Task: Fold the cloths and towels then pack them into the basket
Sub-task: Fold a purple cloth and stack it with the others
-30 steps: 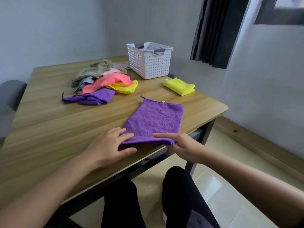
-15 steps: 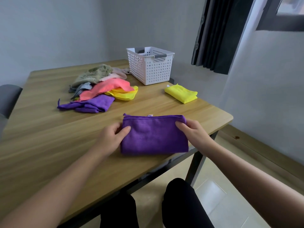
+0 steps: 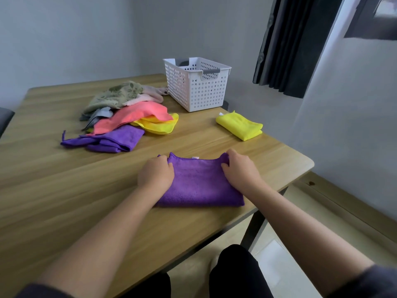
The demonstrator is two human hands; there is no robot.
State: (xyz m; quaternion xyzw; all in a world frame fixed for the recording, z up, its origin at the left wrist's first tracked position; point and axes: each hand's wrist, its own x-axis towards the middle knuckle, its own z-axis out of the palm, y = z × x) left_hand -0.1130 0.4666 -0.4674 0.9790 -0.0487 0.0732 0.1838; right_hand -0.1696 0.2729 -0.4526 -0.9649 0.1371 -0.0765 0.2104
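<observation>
Left hand (image 3: 155, 175) and right hand (image 3: 238, 168) pinch the far corners of the half-folded purple cloth (image 3: 199, 186); soft, light, floppy, it likely handles best by its corners.

Soft daylight came from the window (image 3: 374, 17) at my upper right, and the room was evenly, mildly bright, with no hard glare. The table (image 3: 64, 190) carried a faint sheen. My left hand (image 3: 155, 175) and right hand (image 3: 238, 171) threw only pale, soft-edged shadows on the purple cloth (image 3: 202, 186). The wide lens bowed the table's edges and leaned the curtain (image 3: 285, 46). My forearms looked stretched and slightly soft near the bottom.
</observation>
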